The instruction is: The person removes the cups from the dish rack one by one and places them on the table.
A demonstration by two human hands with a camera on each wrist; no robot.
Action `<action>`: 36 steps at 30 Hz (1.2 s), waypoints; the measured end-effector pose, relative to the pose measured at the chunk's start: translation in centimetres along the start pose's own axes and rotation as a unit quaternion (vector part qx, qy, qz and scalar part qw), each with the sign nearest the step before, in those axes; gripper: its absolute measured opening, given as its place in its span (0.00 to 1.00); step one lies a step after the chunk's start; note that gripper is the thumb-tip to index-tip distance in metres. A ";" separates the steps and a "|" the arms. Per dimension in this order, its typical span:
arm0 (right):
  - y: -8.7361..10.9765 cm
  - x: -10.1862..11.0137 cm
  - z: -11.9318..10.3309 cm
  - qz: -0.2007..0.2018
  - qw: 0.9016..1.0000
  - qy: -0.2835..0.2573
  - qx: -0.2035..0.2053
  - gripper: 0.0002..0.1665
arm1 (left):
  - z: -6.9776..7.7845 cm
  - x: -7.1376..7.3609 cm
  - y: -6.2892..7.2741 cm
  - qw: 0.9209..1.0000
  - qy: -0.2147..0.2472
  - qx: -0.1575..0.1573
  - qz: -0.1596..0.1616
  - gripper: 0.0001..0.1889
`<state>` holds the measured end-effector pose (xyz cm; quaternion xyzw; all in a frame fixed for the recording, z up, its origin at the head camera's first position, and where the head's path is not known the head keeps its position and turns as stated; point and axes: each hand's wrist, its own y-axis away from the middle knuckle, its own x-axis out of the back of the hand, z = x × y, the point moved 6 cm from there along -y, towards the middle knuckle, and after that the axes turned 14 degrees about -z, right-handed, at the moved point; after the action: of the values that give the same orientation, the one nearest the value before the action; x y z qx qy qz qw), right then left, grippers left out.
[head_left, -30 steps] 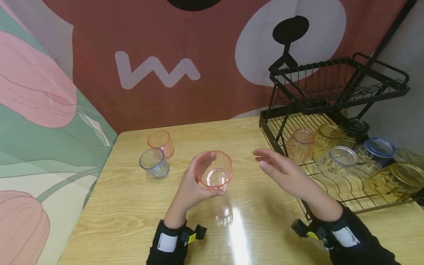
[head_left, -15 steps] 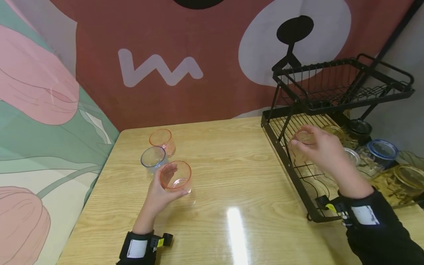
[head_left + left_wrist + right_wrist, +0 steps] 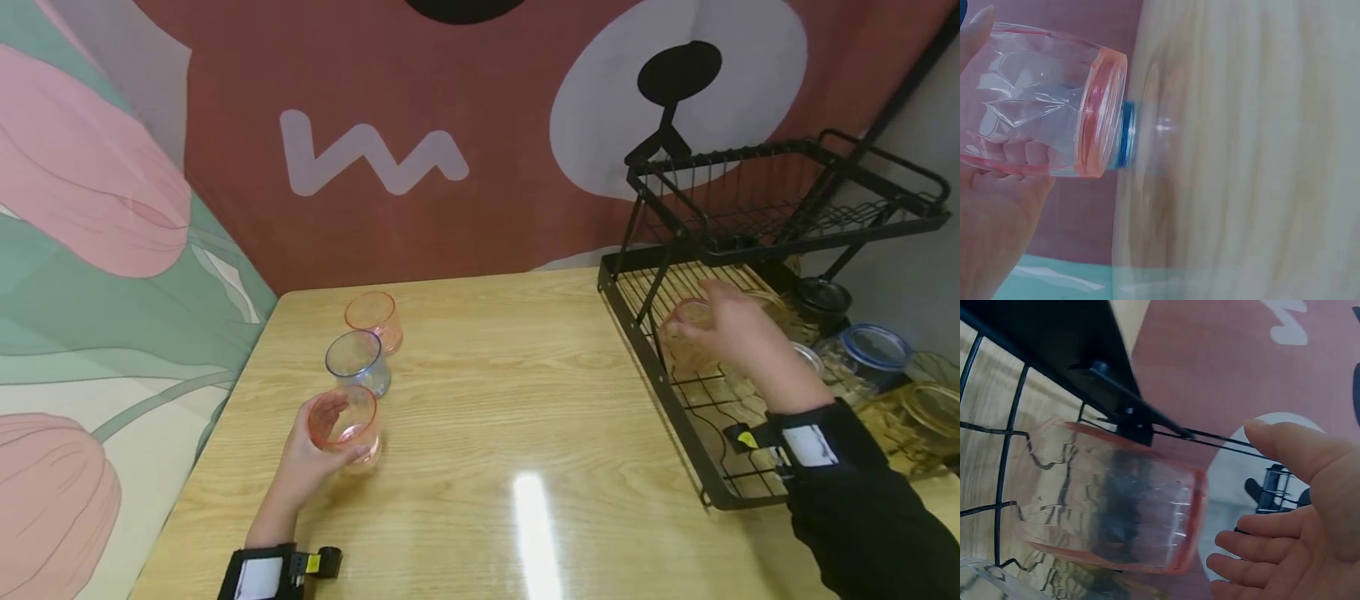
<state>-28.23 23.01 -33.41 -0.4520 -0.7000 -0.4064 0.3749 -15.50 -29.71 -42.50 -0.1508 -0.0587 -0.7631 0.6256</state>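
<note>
My left hand (image 3: 300, 454) grips a clear pink glass (image 3: 366, 435) with an orange-red rim, upright and low over the table at the left. In the left wrist view the base of this glass (image 3: 1100, 115) is close to the tabletop; whether it touches I cannot tell. Behind it stand a blue-rimmed glass (image 3: 367, 371) and another pink glass (image 3: 382, 321). My right hand (image 3: 742, 333) is over the rack beside a pink glass (image 3: 1116, 500), which looks upside down. In the right wrist view the thumb and fingers are spread, with a gap to that glass.
A black two-tier dish rack (image 3: 697, 442) stands at the right, its upper basket (image 3: 795, 192) above the lower tier. Yellow (image 3: 930, 412), blue (image 3: 873, 358) and other glasses share the lower tier. A printed cloth (image 3: 412, 225) hangs behind the wooden table (image 3: 480, 375).
My left hand has carried its pink glass left and lower, into line with the two standing glasses. The right hand has moved right, from above the table to the pink glass in the rack.
</note>
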 end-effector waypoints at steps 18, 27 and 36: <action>-2.1 -1.2 1.7 -0.019 0.998 0.045 0.044 0.48 | -1.1 1.2 -1.2 0.999 -0.009 0.049 0.008 0.47; -2.7 -1.6 1.8 0.008 0.994 0.084 0.064 0.45 | -1.7 1.4 -1.1 0.998 -0.008 0.064 0.010 0.46; -3.9 -2.2 2.4 -0.039 0.997 0.063 0.029 0.46 | -2.2 1.4 -0.6 0.995 -0.013 0.099 -0.004 0.50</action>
<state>-31.57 23.50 -37.21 -0.3866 -0.7036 -0.4278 0.4154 -16.68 -31.49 -44.14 -0.0976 -0.1423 -0.7538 0.6340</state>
